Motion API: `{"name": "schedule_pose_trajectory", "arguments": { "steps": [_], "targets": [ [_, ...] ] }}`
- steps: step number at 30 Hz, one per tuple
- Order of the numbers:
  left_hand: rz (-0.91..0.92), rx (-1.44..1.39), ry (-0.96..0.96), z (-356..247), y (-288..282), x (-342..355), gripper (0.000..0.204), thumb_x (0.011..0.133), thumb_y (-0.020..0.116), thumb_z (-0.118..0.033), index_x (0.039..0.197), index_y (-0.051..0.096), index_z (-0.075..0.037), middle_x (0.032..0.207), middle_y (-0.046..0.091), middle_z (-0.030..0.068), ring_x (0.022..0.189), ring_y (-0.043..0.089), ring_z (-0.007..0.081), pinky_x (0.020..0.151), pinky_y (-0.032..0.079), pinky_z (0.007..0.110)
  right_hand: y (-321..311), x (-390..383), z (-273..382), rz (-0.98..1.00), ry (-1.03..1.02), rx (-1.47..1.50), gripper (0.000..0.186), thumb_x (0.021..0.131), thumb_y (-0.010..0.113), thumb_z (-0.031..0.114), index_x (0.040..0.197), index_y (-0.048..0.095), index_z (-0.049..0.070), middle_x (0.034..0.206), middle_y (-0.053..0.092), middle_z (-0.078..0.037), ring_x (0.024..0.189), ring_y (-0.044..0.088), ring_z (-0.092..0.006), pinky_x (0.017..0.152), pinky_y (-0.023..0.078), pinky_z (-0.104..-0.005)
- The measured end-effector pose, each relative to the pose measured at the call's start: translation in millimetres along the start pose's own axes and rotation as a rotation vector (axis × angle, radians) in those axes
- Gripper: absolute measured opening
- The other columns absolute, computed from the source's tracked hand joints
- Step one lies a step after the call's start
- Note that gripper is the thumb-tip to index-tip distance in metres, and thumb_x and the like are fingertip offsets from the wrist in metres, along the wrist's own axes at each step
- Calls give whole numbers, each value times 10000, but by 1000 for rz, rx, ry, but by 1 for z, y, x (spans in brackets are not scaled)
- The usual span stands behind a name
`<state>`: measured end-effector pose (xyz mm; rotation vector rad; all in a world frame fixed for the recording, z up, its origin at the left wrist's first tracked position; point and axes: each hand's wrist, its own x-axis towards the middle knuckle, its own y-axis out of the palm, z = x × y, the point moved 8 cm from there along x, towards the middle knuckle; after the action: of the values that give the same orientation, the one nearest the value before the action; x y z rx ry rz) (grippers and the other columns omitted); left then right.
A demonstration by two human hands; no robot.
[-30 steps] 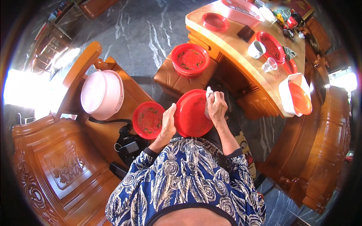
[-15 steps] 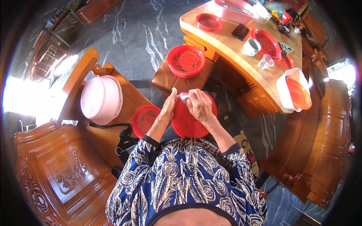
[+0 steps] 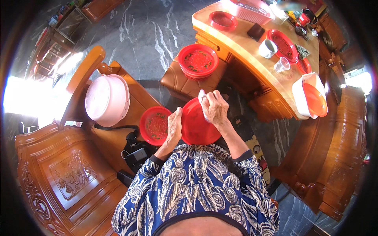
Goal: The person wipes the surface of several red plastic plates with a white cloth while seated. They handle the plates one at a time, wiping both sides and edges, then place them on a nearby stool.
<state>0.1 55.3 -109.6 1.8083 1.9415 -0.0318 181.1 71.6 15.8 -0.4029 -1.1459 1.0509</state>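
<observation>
A round red plate (image 3: 197,128) rests on my lap, its plain inside facing up. My left hand (image 3: 174,128) grips its left rim with the thumb upright; the other fingers are largely hidden. Over the plate's far right edge my right hand (image 3: 215,107) is closed around a crumpled pale cloth, mostly covered by the fingers. To the left lies another red plate (image 3: 156,125) with a speckled green pattern. Ahead, a stack of red patterned plates (image 3: 197,62) sits on a brown padded stool (image 3: 173,80).
A pink basin (image 3: 103,101) leans on the wooden bench at left, near a black bag (image 3: 136,151). The wooden table (image 3: 240,41) at right carries red plates, a white cup (image 3: 267,48), a clear plastic cup (image 3: 282,64), a dark phone (image 3: 256,32) and a white tub (image 3: 301,92).
My right hand has moved slightly right and lifted at the wrist with the cloth. My left hand has slid down the rim toward me, and the plate's inside shows more.
</observation>
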Motion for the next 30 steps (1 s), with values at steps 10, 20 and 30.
{"name": "schedule_pose_trajectory", "arguments": {
  "steps": [10, 20, 30],
  "targets": [
    [13, -114, -99, 8, -4, -11, 295, 958, 510, -265, 938, 650, -6, 848, 635, 5, 772, 573, 90, 723, 467, 228, -12, -76, -53, 27, 309, -64, 135, 848, 552, 161, 879, 468, 61, 870, 522, -152, 747, 598, -357, 592, 510, -418],
    [676, 454, 42, -52, 73, 73, 259, 912, 505, -208, 902, 656, 2, 886, 623, 8, 838, 540, 100, 766, 427, 251, -18, -44, -31, 67, 127, -4, 117, 799, 591, 118, 840, 502, 53, 822, 507, -130, 711, 583, -316, 598, 498, -394],
    [409, 114, -158, -55, 59, 52, 327, 945, 517, -332, 991, 640, -32, 932, 639, 6, 822, 588, 82, 726, 484, 236, -18, 20, 35, -3, -228, 5, 220, 760, 637, 202, 936, 592, 77, 988, 560, -69, 912, 536, -265, 773, 443, -390]
  ]
}}
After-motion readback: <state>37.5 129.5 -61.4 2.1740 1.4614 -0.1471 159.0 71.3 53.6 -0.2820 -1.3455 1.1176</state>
